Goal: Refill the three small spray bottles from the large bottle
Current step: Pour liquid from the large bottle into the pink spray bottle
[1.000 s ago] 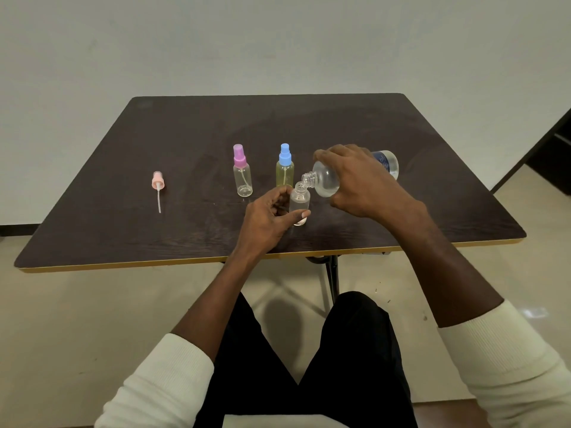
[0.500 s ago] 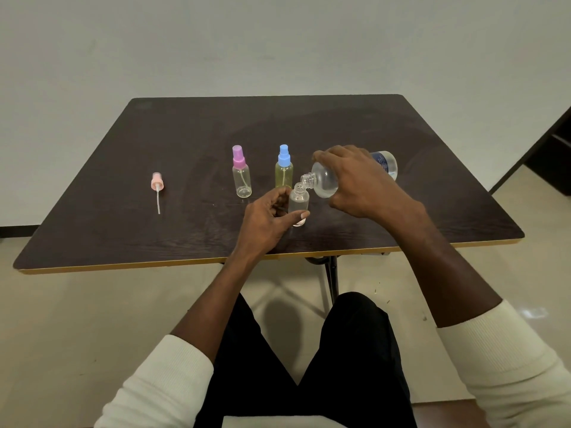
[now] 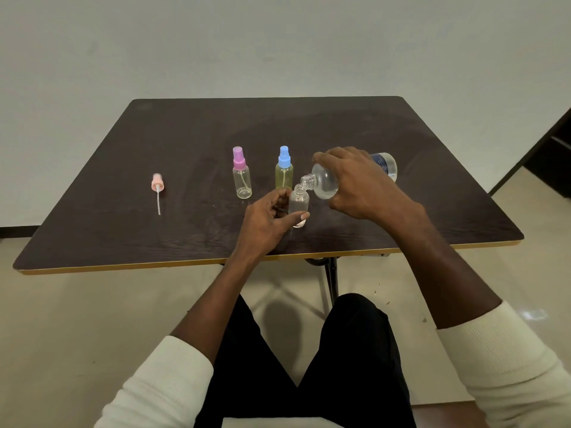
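The right hand is gripping the large clear plastic bottle, tipping its open neck over the small uncapped clear spray bottle near the dark wooden table's middle. The left hand is pinching that small bottle, which is standing upright.

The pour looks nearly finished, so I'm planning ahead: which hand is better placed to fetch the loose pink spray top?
Left. The left hand only steadies the open small bottle; the pink spray top lies on its side. The right hand holds the large bottle.

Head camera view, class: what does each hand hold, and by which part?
Left hand holds the small uncapped clear bottle by its lower body; right hand holds the tilted large clear bottle around its middle.
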Motion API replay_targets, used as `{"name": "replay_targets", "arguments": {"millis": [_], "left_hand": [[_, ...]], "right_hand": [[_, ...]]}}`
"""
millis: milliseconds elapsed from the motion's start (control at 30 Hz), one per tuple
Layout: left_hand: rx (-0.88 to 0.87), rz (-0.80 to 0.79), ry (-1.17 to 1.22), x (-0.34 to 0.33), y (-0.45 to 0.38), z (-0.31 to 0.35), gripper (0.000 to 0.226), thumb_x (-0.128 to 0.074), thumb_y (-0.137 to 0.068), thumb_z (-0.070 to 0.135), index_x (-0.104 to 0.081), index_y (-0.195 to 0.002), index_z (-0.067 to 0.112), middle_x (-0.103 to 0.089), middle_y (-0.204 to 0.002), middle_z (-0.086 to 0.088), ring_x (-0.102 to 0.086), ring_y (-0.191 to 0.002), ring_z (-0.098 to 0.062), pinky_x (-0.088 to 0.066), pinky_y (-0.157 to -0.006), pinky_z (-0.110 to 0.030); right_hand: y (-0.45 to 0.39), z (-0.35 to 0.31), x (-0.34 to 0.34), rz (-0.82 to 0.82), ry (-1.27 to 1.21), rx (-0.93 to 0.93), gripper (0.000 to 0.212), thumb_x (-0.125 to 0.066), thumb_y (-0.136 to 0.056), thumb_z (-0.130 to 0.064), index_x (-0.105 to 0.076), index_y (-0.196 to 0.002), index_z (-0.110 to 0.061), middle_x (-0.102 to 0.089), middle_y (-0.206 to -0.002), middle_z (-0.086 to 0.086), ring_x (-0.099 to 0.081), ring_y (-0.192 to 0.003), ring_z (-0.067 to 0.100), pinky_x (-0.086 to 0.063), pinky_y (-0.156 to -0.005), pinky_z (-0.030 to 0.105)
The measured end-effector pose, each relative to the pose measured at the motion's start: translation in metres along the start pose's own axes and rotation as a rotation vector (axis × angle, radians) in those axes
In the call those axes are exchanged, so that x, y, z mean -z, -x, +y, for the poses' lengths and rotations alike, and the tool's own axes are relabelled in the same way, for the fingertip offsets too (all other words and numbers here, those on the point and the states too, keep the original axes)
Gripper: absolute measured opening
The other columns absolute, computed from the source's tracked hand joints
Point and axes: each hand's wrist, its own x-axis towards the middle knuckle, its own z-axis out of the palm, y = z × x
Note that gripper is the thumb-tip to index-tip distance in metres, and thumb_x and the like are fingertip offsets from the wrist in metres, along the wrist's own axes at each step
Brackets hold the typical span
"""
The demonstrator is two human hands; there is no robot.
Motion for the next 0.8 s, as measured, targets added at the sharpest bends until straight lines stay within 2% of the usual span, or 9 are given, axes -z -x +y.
{"name": "replay_targets", "arguments": {"millis": [100,167,233,300,400,500,633,700,800], "left_hand": [[0.005,-0.005,0.002,0.0,0.0,-0.002,0.036,-0.087,-0.079,0.018,-0.072,-0.112,0.017,-0.076,-0.099,-0.013,-0.069,-0.091,-0.037,-0.057,-0.087,-0.048],[0.004,-0.007,-0.003,0.0,0.0,-0.003,0.036,-0.087,-0.08,0.02,-0.071,-0.112,0.017,-0.075,-0.1,-0.014,-0.067,-0.094,-0.041,-0.057,-0.087,-0.049],[0.005,-0.009,-0.013,0.0,-0.001,-0.003,0.036,-0.087,-0.08,0.021,-0.071,-0.112,0.017,-0.074,-0.1,-0.014,-0.068,-0.091,-0.039,-0.057,-0.086,-0.049],[0.004,-0.01,-0.006,0.0,-0.001,-0.003,0.036,-0.087,-0.08,0.02,-0.071,-0.112,0.018,-0.075,-0.1,-0.012,-0.069,-0.086,-0.03,-0.057,-0.085,-0.046],[0.003,-0.012,-0.003,-0.001,-0.001,-0.003,0.037,-0.087,-0.08,0.019,-0.071,-0.114,0.016,-0.076,-0.1,-0.011,-0.071,-0.091,-0.031,-0.058,-0.087,-0.045],[0.008,-0.011,0.006,-0.001,-0.001,-0.002,0.037,-0.087,-0.08,0.019,-0.072,-0.113,0.017,-0.077,-0.099,-0.006,-0.072,-0.089,-0.024,-0.058,-0.087,-0.042],[-0.005,-0.011,-0.004,0.0,-0.001,-0.004,0.037,-0.087,-0.08,0.022,-0.071,-0.113,0.019,-0.076,-0.1,-0.007,-0.068,-0.095,-0.035,-0.058,-0.088,-0.045],[-0.002,-0.007,0.0,-0.001,-0.001,-0.004,0.036,-0.087,-0.08,0.02,-0.071,-0.112,0.021,-0.077,-0.1,-0.006,-0.069,-0.095,-0.034,-0.058,-0.088,-0.044],[-0.012,-0.013,0.003,0.0,-0.001,-0.002,0.034,-0.086,-0.08,0.02,-0.071,-0.111,0.023,-0.077,-0.1,-0.004,-0.071,-0.095,-0.031,-0.058,-0.089,-0.044]], "right_hand": [[0.0,0.001,-0.001,0.0,0.0,0.002,0.079,-0.078,-0.077,-0.018,-0.04,-0.145,-0.02,-0.046,-0.145,0.006,-0.041,-0.133,0.027,-0.029,-0.112,0.043],[0.0,0.002,-0.003,-0.002,-0.014,-0.004,0.079,-0.078,-0.076,-0.018,-0.039,-0.145,-0.02,-0.046,-0.145,0.006,-0.04,-0.134,0.027,-0.029,-0.112,0.043],[0.0,0.002,-0.004,0.001,-0.033,-0.008,0.079,-0.078,-0.076,-0.018,-0.039,-0.145,-0.02,-0.047,-0.145,0.006,-0.041,-0.133,0.027,-0.029,-0.111,0.043],[0.001,0.002,-0.005,0.006,-0.058,-0.017,0.078,-0.078,-0.076,-0.018,-0.04,-0.145,-0.02,-0.047,-0.144,0.005,-0.041,-0.132,0.026,-0.03,-0.111,0.042],[0.003,0.004,-0.007,0.011,-0.101,-0.03,0.078,-0.079,-0.075,-0.019,-0.041,-0.144,-0.02,-0.048,-0.144,0.005,-0.042,-0.132,0.026,-0.032,-0.109,0.042],[0.004,0.007,-0.011,0.035,-0.149,-0.027,0.076,-0.08,-0.073,-0.02,-0.044,-0.14,-0.02,-0.052,-0.139,0.004,-0.046,-0.127,0.026,-0.035,-0.104,0.04],[0.005,0.011,-0.02,0.06,-0.264,-0.043,0.073,-0.082,-0.069,-0.021,-0.049,-0.134,-0.022,-0.056,-0.131,0.002,-0.05,-0.12,0.024,-0.041,-0.099,0.039],[0.006,0.012,-0.023,0.112,-0.369,-0.063,0.065,-0.082,-0.065,-0.021,-0.053,-0.123,-0.026,-0.058,-0.119,-0.003,-0.053,-0.107,0.019,-0.047,-0.087,0.034],[0.01,0.011,-0.022,0.217,-0.573,-0.124,0.057,-0.081,-0.064,-0.017,-0.057,-0.115,-0.025,-0.06,-0.107,-0.007,-0.054,-0.09,0.008,-0.043,-0.07,0.015]]}}
